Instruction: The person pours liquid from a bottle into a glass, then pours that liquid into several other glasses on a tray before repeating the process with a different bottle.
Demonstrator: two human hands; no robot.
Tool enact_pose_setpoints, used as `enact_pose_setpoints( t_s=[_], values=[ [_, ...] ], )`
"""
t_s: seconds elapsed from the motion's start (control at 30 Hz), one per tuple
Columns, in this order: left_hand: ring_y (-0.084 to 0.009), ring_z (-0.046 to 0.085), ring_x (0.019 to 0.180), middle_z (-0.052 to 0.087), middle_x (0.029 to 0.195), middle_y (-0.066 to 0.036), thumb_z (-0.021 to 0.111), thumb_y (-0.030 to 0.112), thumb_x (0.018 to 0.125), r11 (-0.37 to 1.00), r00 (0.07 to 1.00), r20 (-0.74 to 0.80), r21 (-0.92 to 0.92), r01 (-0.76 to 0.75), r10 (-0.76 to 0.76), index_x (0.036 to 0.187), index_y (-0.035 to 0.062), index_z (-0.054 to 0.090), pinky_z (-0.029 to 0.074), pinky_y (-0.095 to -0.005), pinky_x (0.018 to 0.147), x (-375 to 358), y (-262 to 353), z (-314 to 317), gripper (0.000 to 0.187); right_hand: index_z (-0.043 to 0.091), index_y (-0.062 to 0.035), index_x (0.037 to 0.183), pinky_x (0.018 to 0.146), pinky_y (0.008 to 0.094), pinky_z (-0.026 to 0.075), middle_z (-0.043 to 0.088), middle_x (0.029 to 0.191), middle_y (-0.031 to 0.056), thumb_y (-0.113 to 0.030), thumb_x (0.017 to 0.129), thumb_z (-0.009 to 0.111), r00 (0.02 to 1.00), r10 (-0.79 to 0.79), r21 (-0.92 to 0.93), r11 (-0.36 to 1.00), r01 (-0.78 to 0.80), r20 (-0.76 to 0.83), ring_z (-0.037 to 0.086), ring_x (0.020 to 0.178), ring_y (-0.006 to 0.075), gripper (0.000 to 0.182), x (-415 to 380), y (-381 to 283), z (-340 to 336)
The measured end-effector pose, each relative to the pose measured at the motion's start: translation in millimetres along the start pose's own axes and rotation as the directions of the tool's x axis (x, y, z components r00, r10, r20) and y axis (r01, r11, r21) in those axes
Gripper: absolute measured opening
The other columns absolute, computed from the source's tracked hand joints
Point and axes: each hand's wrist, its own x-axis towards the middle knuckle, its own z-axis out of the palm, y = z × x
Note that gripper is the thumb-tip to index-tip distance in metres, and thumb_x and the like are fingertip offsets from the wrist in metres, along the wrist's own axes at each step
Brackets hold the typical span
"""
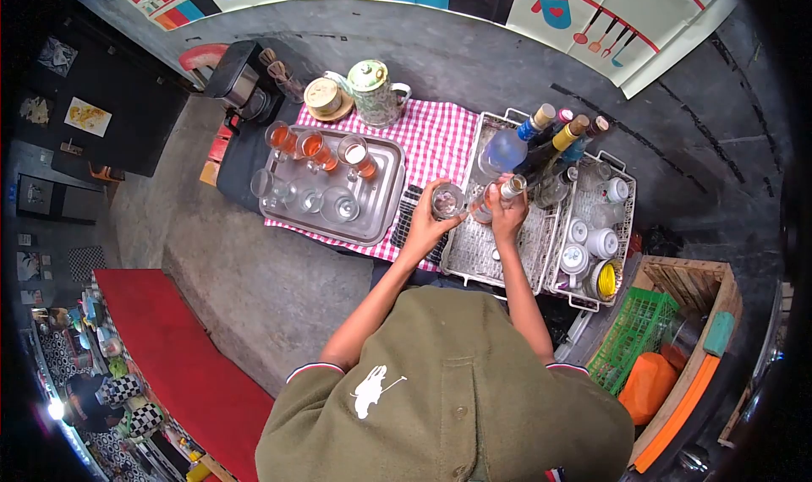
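My left hand (427, 224) is closed around a clear drinking glass (448, 201), its mouth facing up toward me. Close beside it, my right hand (508, 216) grips a clear glass bottle (483, 210) by its upper part. The bottle leans, and its neck points up to the right. Both are over the left part of a white wire basket (461, 258). To the left, a metal tray (372, 231) carries several stemmed glasses. Those at the back, such as a glass of red-orange drink (315, 150), hold liquid; a front glass (341, 205) looks empty.
Several bottles (541, 144) stand at the basket's back. A second basket (554, 283) holds white-lidded jars (602, 243). Behind the tray are a patterned jug (372, 97), a lidded cup (323, 96) and a coffee maker (247, 84). A wooden crate (719, 287) is at right.
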Motion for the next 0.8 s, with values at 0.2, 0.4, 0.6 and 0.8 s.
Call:
enact_pose_setpoints(
  t_s=[0.2,0.4,0.6,0.8],
  values=[
    [-0.0141,0.053,0.114,0.052,0.124,-0.006,0.082,0.001,0.076,1.0,1.0,-0.009,0.019,0.014,-0.014,0.137,0.0026,0.043,0.045,-0.0287,0.098,-4,2,1,0.072,0.066,-0.0001,0.103,0.084,0.0396,0.051,0.067,0.101,0.0109,-0.017,0.085,0.075,1.0,-0.029,-0.034,0.999,0.029,0.006,0.067,0.093,0.029,0.026,3,3,2],
    [-0.0137,0.055,0.11,0.054,0.121,-0.006,0.082,0.001,0.077,1.0,1.0,-0.02,0.004,-0.006,0.006,0.137,0.0031,0.044,0.046,-0.0289,0.096,-7,-6,1,0.071,0.066,-0.0015,0.104,0.086,0.0382,0.051,0.069,0.103,0.0108,-0.016,0.086,0.073,1.0,0.007,0.019,1.0,-0.007,0.022,0.068,0.097,0.0276,0.025,3,6,1],
    [-0.0135,0.057,0.107,0.056,0.116,-0.007,0.08,0.0,0.077,0.995,0.999,-0.019,0.093,-0.048,0.049,0.138,0.0043,0.043,0.047,-0.0287,0.094,-8,-5,0,0.071,0.065,-0.0029,0.103,0.086,0.0373,0.051,0.069,0.103,0.0095,-0.017,0.087,0.073,0.997,0.015,0.098,0.995,-0.022,0.076,0.068,0.097,0.0251,0.023,3,15,-7],
    [-0.0138,0.057,0.106,0.056,0.116,-0.007,0.078,0.0,0.079,0.999,0.999,-0.03,0.017,-0.035,0.036,0.138,0.0045,0.042,0.048,-0.029,0.093,-10,-1,0,0.07,0.065,-0.0028,0.101,0.086,0.0363,0.051,0.07,0.1,0.0088,-0.017,0.087,0.073,0.991,-0.009,0.127,0.992,-0.009,0.137,0.068,0.094,0.0223,0.022,-2,10,-15]
  ],
)
